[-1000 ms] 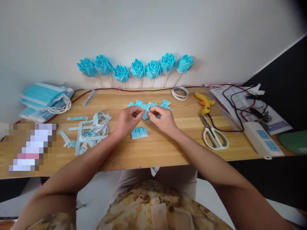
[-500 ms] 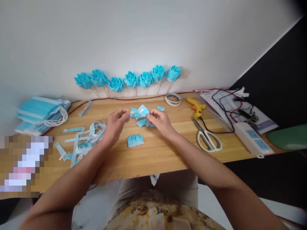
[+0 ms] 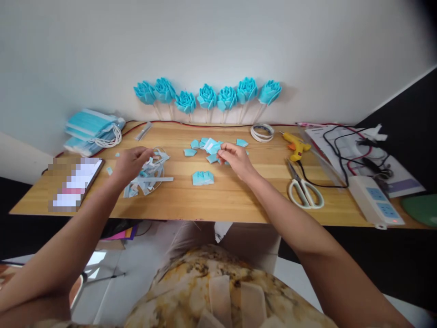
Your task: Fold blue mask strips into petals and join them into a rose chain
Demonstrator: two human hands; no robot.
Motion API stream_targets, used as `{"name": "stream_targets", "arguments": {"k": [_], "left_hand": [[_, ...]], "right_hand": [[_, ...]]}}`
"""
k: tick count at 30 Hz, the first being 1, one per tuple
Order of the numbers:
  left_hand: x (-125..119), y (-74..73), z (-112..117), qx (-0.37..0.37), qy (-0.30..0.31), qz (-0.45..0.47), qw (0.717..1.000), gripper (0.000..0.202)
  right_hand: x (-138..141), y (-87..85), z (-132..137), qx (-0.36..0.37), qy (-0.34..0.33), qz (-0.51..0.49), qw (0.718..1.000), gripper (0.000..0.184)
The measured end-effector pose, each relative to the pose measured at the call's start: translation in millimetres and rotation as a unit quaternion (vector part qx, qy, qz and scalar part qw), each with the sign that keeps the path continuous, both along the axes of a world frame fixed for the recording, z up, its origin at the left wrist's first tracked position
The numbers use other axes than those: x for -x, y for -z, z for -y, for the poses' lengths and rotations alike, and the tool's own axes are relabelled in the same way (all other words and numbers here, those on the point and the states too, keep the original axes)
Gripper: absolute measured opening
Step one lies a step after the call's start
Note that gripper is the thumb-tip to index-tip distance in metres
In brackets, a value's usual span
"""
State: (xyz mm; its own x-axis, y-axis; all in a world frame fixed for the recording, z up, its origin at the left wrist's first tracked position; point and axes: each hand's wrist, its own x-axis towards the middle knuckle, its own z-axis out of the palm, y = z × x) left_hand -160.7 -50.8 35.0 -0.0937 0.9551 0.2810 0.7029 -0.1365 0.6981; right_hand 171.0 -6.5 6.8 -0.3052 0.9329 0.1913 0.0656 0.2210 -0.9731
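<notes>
A wooden table (image 3: 239, 200) is seen set against a white wall. A row of blue roses (image 3: 206, 95) on sticks is leaned on the wall at the back edge. A stack of face masks (image 3: 88, 130) is placed at the far left, and a power strip (image 3: 375, 200) at the right near the front edge. Scissors (image 3: 303, 189) are laid just left of the strip, with a yellow glue gun (image 3: 296, 145) behind them and a tape roll (image 3: 262, 132) beside the gun.

A scrap pile (image 3: 150, 175) of cut strips and ear loops is spread left of centre. The left hand (image 3: 130, 163) is held at the pile's left edge with fingers curled; whether anything is gripped cannot be told. The right hand (image 3: 236, 160) is closed in a pinch on a blue piece (image 3: 211, 146), held just above the table at mid-back among loose cut pieces (image 3: 190, 152). A pleated piece (image 3: 202, 177) is left flat between the hands, nearer the front.
</notes>
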Motion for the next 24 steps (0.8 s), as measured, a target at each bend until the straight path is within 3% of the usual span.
{"name": "stream_targets", "arguments": {"k": [3,5,8,10,13,17,24], "left_hand": [[17,19.0,-6,0.023,0.004,-0.099,0.995,0.012],[21,20.2,-10,-0.014,0.030,-0.143,0.989,0.013],[7,5.6,-12,-0.105,0.068,-0.132,0.983,0.032],[-17,-8.2,-13,-0.116,0.076,-0.098,0.985,0.040],[-64,-22.3,-19,-0.076,0.160,-0.046,0.983,0.044],[-109,-23.7,-35,0.023,0.247,0.040,0.968,0.045],[-130,-13.1,-52,0.131,0.258,0.187,0.939,0.030]], "right_hand": [[1,1.0,0,-0.001,0.003,-0.005,1.000,0.020],[1,0.8,0,-0.002,0.005,-0.008,1.000,0.019],[0,-2.2,1,-0.004,-0.016,-0.001,1.000,0.019],[-1,-5.6,2,-0.018,-0.032,0.013,0.999,0.020],[-4,-10.7,4,-0.047,-0.040,0.049,0.997,0.020],[-6,-13.2,4,-0.057,-0.023,0.080,0.995,0.017],[-10,-16.0,0,-0.026,-0.014,0.062,0.998,0.023]]}}
